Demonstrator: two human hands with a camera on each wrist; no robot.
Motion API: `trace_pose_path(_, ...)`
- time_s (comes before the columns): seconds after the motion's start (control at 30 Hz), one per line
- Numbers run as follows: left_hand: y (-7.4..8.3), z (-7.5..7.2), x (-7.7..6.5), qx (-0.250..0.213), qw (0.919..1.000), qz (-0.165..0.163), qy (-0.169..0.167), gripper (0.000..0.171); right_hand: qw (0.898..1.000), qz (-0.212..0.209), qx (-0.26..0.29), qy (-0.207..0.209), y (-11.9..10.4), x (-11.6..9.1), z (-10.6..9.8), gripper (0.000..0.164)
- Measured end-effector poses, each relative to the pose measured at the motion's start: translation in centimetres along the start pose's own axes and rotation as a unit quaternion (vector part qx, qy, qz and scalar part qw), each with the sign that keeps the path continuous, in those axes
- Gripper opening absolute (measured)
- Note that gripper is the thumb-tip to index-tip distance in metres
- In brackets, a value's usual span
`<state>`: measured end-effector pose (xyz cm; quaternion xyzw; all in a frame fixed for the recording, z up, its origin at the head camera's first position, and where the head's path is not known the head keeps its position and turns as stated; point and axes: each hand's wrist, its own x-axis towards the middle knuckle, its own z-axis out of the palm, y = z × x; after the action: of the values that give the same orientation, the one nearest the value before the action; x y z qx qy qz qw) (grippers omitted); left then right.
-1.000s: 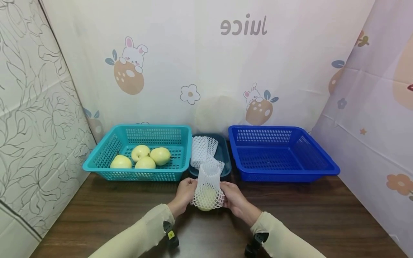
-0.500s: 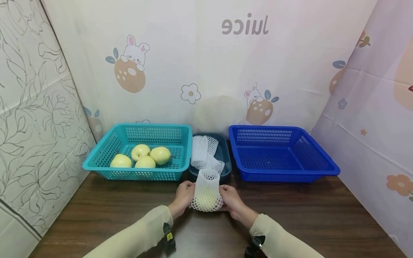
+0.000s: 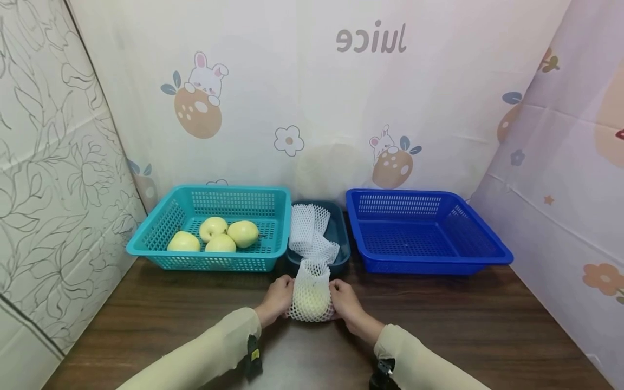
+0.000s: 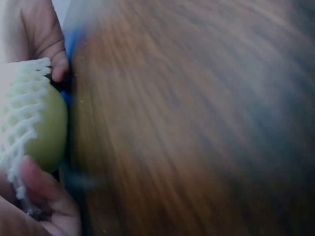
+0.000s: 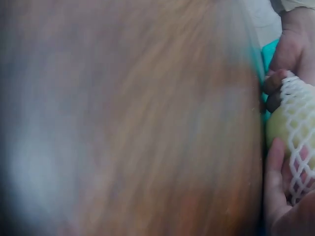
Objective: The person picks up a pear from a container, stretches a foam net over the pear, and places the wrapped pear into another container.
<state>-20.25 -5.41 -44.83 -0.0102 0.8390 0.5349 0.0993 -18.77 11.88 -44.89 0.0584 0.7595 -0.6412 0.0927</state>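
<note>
At the near middle of the table, a white foam fruit net (image 3: 310,279) is drawn over a pale yellow-green apple (image 4: 55,130). My left hand (image 3: 279,298) pinches the net's lower edge on the left side. On the right, my right hand (image 3: 345,300) holds the opposite edge, its thumb and fingers close against the fruit. Some bare skin of the apple shows past the net's edge in both wrist views. The net's narrower upper end stands up loosely above the fruit, toward the small dark teal tray (image 3: 343,238).
Several similar apples (image 3: 220,243) lie in the turquoise basket (image 3: 207,262) at the left. More white foam nets (image 3: 302,227) lie in the tray behind my hands. A blue basket (image 3: 436,268) stands at the right. A printed curtain (image 3: 312,97) hangs behind them.
The foam net has come down farther over the apple, which now sits wholly behind the mesh in the head view. Both hands have shifted slightly down and stay on the net.
</note>
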Motion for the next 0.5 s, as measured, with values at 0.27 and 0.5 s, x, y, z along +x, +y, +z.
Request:
trace_pose_path(0.27,0.9,-0.4,-0.6,-0.068,0.9964,0.006,-0.051,0.028,0.996,0.02,0.087,-0.004,-1.0,-0.2,-0.3,0.025)
trace_pose_path(0.5,2.5,-0.7,-0.8,-0.156,0.987,0.004,-0.039,0.032,0.991,0.015,0.127,-0.042,-3.0,-0.5,-0.7,0.024)
